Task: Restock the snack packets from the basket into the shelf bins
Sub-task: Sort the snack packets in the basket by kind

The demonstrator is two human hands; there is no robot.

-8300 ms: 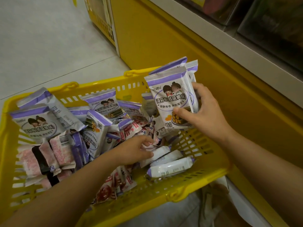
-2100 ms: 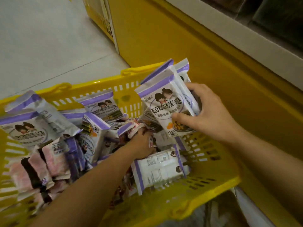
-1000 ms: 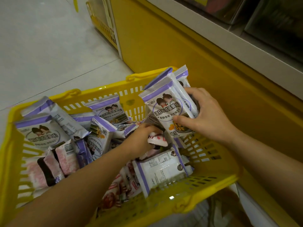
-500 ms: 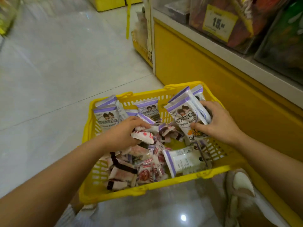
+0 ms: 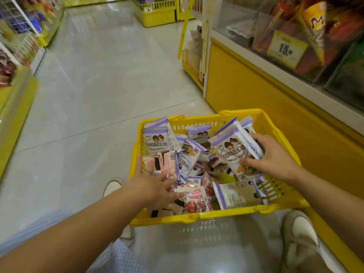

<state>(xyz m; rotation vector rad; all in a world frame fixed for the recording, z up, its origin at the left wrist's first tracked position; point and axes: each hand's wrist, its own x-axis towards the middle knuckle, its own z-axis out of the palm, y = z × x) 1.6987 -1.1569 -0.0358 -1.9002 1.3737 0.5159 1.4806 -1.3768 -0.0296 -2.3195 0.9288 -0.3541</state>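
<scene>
Several white-and-purple foil snack packets point(image 5: 233, 152) being clamped upright in right hand point(image 5: 270, 157), inside yellow slotted plastic basket point(image 5: 216, 215) (sitting on floor), left hand point(image 5: 154, 187) spreading fingers, touching small red-and-white wrapped packets point(image 5: 194, 201).

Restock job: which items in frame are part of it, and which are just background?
In the job:
- yellow basket
- purple-and-white packets, gripped by the right hand
- pink packets and small red packets, loose by the left hand
- clear shelf bins

Just around:
- price tag
- shoe
- far yellow display
- shelves across the aisle
</scene>
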